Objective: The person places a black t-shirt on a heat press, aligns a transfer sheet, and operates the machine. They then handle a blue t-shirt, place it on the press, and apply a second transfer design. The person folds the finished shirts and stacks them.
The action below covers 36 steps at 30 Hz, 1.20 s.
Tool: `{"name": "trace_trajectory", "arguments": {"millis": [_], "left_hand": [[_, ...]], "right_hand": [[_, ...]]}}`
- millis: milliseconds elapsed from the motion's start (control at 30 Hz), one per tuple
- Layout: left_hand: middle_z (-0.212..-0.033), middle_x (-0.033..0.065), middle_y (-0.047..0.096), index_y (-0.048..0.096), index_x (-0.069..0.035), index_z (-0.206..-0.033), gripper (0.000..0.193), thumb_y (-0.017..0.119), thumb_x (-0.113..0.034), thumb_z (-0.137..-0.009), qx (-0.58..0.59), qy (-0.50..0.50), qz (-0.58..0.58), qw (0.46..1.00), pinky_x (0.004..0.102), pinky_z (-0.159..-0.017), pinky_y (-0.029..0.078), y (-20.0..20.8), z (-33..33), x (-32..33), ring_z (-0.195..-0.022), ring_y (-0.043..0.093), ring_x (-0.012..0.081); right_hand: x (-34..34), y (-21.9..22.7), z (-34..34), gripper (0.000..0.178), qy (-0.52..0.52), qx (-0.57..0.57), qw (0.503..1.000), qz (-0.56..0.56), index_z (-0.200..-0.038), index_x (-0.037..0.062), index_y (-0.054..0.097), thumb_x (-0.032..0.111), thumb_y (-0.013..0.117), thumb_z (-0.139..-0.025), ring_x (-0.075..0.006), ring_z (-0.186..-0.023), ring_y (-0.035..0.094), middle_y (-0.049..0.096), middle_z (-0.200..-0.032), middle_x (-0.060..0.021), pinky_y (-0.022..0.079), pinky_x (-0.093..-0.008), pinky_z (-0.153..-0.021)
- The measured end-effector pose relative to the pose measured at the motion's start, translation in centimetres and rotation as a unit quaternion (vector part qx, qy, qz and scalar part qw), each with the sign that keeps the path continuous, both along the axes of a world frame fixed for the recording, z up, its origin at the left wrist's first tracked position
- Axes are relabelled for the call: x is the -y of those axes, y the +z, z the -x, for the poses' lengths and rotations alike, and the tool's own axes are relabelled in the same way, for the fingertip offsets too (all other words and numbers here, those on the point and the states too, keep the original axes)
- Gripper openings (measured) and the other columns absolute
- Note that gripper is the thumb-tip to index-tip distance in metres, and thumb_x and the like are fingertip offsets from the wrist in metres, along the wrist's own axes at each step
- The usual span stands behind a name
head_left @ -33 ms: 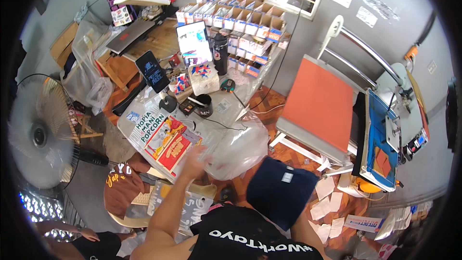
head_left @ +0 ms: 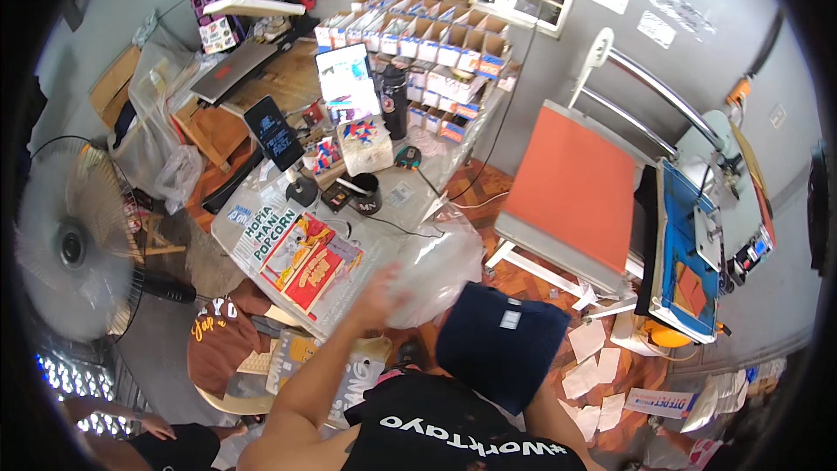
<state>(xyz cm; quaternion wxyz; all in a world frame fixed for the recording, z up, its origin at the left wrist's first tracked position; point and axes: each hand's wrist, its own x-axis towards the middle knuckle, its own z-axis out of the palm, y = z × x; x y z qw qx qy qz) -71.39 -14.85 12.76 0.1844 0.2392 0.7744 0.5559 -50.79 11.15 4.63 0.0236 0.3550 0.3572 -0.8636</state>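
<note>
A folded navy garment (head_left: 501, 347) with a small pale label is held up in front of my chest, on the right. My right forearm (head_left: 551, 419) reaches up beneath it. The garment hides my right hand, and it seems to rest on or be gripped by that hand. My left hand (head_left: 380, 298) is in the air by the near right edge of the table, left of the garment and apart from it. Blurred by motion, its fingers look stretched out with nothing in them. Beyond it, a colourful printed sheet (head_left: 312, 263) lies on the plastic-covered table (head_left: 366, 240).
A heat press with an orange pad (head_left: 571, 192) stands to the right. On the table are a phone on a stand (head_left: 273, 133), a lit tablet (head_left: 349, 83) and a dark mug (head_left: 366, 194). A fan (head_left: 74, 244) is at left; paper sheets (head_left: 586, 375) litter the floor. Another person's hand (head_left: 157, 426) shows lower left.
My left hand has moved right, toward the garment. The garment has shifted slightly left, and the whole view has moved a little.
</note>
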Motion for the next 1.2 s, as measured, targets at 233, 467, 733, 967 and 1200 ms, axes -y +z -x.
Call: {"name": "trace_trajectory", "arguments": {"millis": [233, 467, 733, 967, 1200], "left_hand": [[-0.129, 0.0140, 0.073, 0.068, 0.003, -0.127, 0.031, 0.075, -0.007, -0.098, 0.154, -0.231, -0.207, 0.938, 0.0355, -0.108, 0.050, 8.2, -13.6, -13.0, -0.123, 0.067, 0.0227], [-0.119, 0.0195, 0.077, 0.073, 0.008, -0.100, 0.016, 0.077, -0.007, -0.094, -0.095, -0.497, -0.041, 0.861, 0.0382, -0.093, 0.058, 10.4, -25.3, -19.5, -0.110, 0.076, 0.0351], [-0.077, 0.0179, 0.067, 0.066, -0.003, -0.094, 0.038, 0.088, -0.034, -0.089, -0.290, -0.579, -0.011, 0.762, 0.0456, -0.064, 0.054, 5.1, -34.2, -25.6, -0.071, 0.069, 0.0412], [-0.084, 0.0210, 0.074, 0.070, -0.011, -0.098, 0.046, 0.071, -0.057, -0.097, -0.333, -0.752, 0.178, 0.540, 0.0532, -0.074, 0.059, -2.2, -38.2, -26.5, -0.085, 0.074, 0.0440], [-0.085, 0.0229, 0.074, 0.071, -0.009, -0.097, 0.044, 0.070, -0.054, -0.099, -0.258, -0.789, 0.225, 0.510, 0.0546, -0.075, 0.057, -2.3, -39.5, -26.6, -0.088, 0.073, 0.0468]], "right_hand": [[-7.5, 5.6, -16.3, 0.044, -0.232, 0.012, 0.969, -0.083, -0.133, 0.0106, 0.071, 0.046, 0.057, -0.111, -0.0196, -0.106, 0.069, 0.072, -0.120, -0.0078, 0.057, -0.0357, -0.094], [-8.0, 17.2, -33.8, 0.043, -0.218, -0.066, 0.905, -0.358, -0.140, 0.0026, 0.064, 0.031, 0.067, -0.108, -0.0245, -0.126, 0.065, 0.069, -0.137, -0.0083, 0.053, -0.0404, -0.106], [-2.0, 10.9, -38.7, 0.031, -0.081, 0.204, 0.817, -0.533, -0.109, 0.0037, 0.076, 0.022, 0.085, -0.085, -0.0418, -0.103, 0.074, 0.078, -0.102, -0.0209, 0.057, -0.0495, -0.090], [5.6, -1.9, -48.7, 0.042, -0.255, 0.240, 0.891, -0.289, -0.107, 0.0038, 0.082, 0.041, 0.088, -0.090, -0.0209, -0.090, 0.075, 0.080, -0.092, -0.0096, 0.056, -0.0375, -0.083], [7.6, -9.5, -52.2, 0.034, -0.602, 0.091, 0.793, -0.002, -0.116, -0.0025, 0.078, 0.030, 0.074, -0.105, -0.0224, -0.105, 0.073, 0.079, -0.114, -0.0120, 0.055, -0.0378, -0.097]]}}
